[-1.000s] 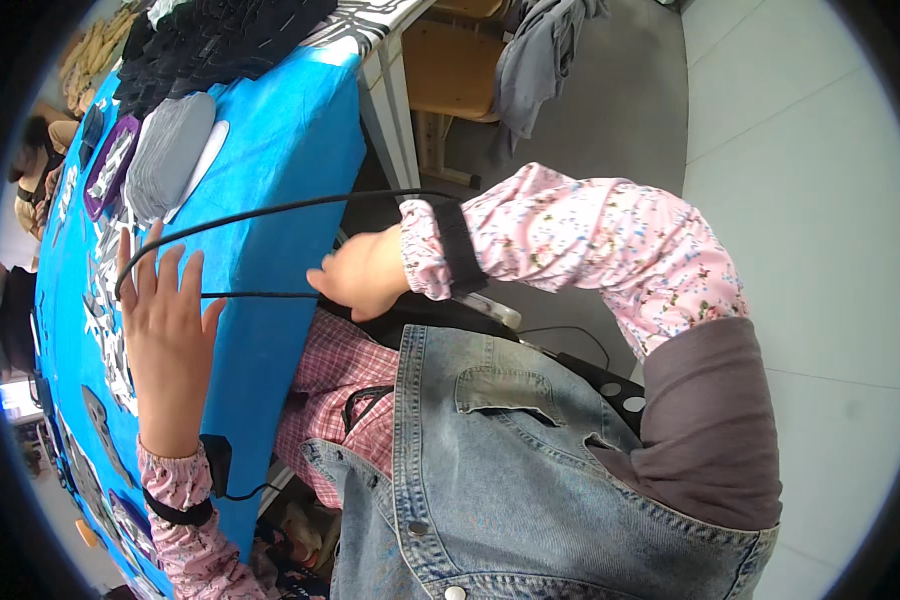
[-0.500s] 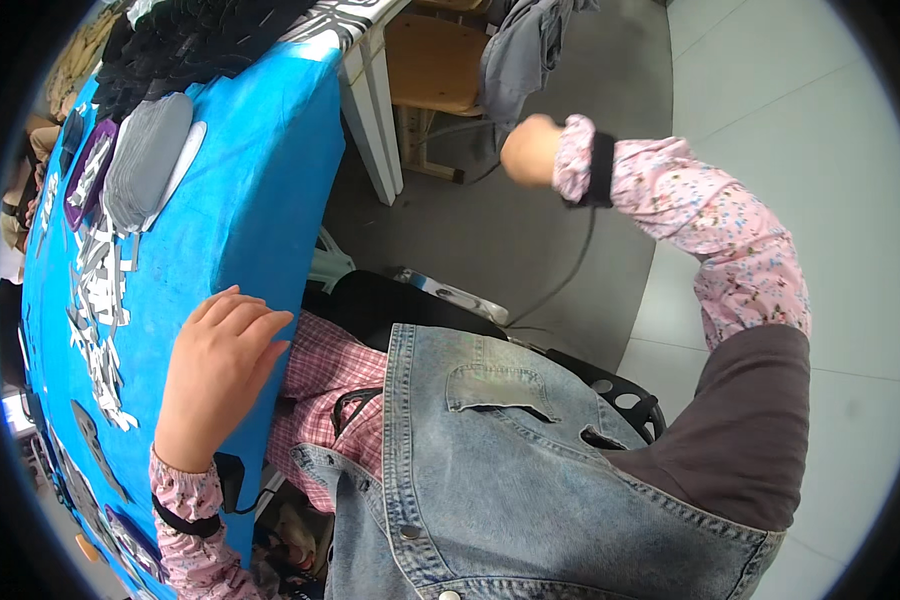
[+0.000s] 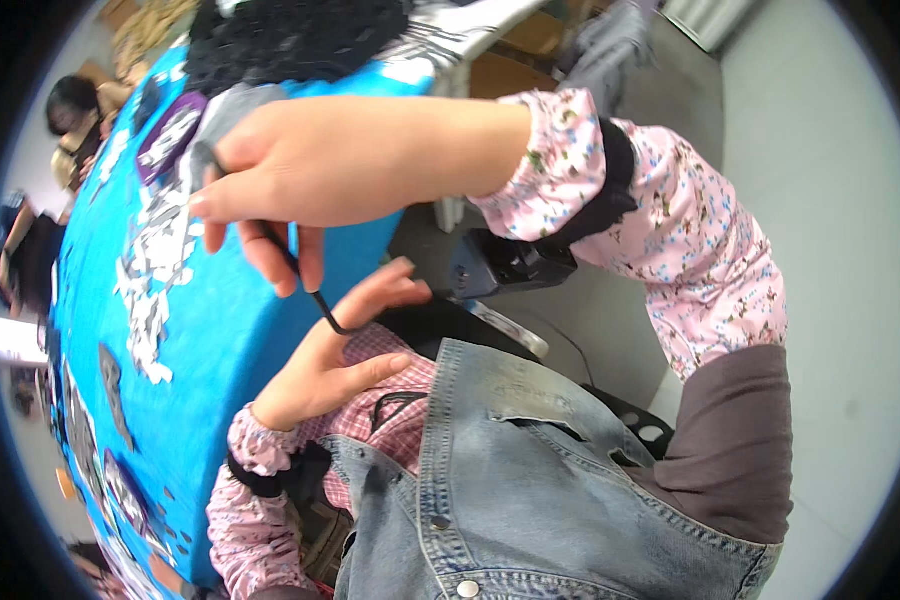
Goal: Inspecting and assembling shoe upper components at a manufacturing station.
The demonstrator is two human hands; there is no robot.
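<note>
While the right hand point(image 3: 310, 165) is pinching a black cord point(image 3: 324, 308), the left hand point(image 3: 322, 362) is hanging spread near that grip.

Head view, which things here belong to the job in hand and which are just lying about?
Apparently in use:
black cord, running between the right hand's fingers and the open left hand

Apparently just lying about on the blue-covered table:
black pile
upper purple tray
loose pale strips
dark grey piece
</note>
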